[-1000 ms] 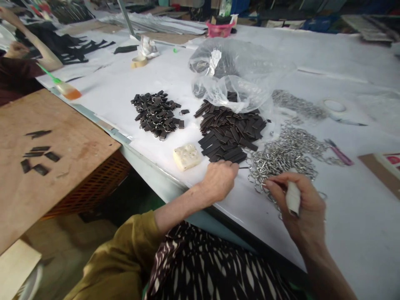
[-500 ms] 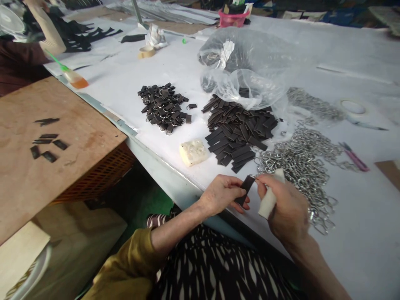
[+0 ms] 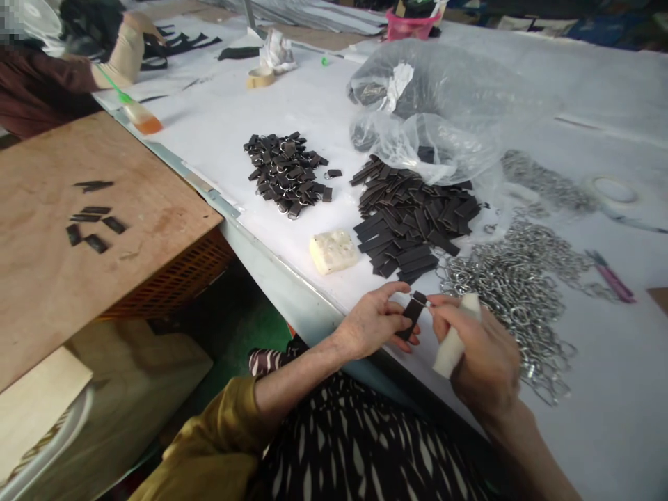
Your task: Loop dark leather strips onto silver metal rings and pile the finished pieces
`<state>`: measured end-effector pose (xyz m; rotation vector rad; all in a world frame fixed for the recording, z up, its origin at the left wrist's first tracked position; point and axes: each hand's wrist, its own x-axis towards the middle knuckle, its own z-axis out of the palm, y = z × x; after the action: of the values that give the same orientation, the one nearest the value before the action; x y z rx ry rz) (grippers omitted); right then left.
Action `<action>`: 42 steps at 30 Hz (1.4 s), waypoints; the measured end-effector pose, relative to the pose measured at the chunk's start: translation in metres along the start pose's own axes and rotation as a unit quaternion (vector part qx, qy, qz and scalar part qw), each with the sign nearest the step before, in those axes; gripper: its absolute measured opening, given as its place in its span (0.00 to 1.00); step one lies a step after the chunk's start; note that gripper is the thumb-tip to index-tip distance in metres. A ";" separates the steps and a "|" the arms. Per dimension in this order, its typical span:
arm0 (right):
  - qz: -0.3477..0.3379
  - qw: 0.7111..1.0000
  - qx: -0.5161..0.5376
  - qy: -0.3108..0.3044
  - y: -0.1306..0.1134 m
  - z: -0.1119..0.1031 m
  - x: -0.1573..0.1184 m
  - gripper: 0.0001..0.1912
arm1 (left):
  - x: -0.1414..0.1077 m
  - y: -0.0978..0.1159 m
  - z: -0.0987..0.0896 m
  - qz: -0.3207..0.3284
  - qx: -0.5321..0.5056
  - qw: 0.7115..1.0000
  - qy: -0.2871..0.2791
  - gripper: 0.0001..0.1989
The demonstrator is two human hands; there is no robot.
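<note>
My left hand (image 3: 373, 320) grips a dark brown strip (image 3: 412, 316) between thumb and fingers, just over the table's front edge. My right hand (image 3: 485, 348) pinches a metal ring (image 3: 420, 300) at the strip's upper end; the ring lies across the strip. A whitish block of foam or sponge (image 3: 453, 348) is tucked in the same right hand. Beyond my hands lies a heap of loose dark strips (image 3: 412, 216). Silver metal rings (image 3: 522, 292) are piled to the right. A yellowish sponge-like block (image 3: 334, 252) rests left of the strips.
Strips folded around rings form a pile (image 3: 287, 170) farther left. Behind stand a clear plastic bag (image 3: 433, 83), a tape roll (image 3: 261, 76) and a pink basket (image 3: 410, 26). A bottle with orange liquid (image 3: 143, 118) lies near a co-worker's arm (image 3: 125, 59). Pink-handled snips (image 3: 610, 277) lie right.
The ring has come onto the strip's upper end, and my left index finger has lifted toward it. The whole view has shifted slightly; the co-worker's arm reaches farther in.
</note>
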<state>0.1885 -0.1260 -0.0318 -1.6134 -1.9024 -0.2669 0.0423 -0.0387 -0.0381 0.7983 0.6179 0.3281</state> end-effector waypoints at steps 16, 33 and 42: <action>-0.037 0.996 0.061 -0.055 -0.020 0.005 0.004 0.11 | -0.005 -0.002 0.002 0.013 -0.186 0.973 0.134 0.15; 0.092 0.989 0.111 -0.023 -0.032 0.008 0.005 0.09 | -0.014 -0.006 0.002 -0.010 -0.218 0.966 0.142 0.11; 0.249 0.953 0.172 0.002 -0.038 0.009 0.016 0.13 | -0.021 -0.011 0.007 0.082 -0.122 0.981 0.127 0.11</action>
<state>0.1488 -0.1173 -0.0208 -1.7687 -1.3756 0.2590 0.0309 -0.0603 -0.0349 0.5763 0.7356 0.6522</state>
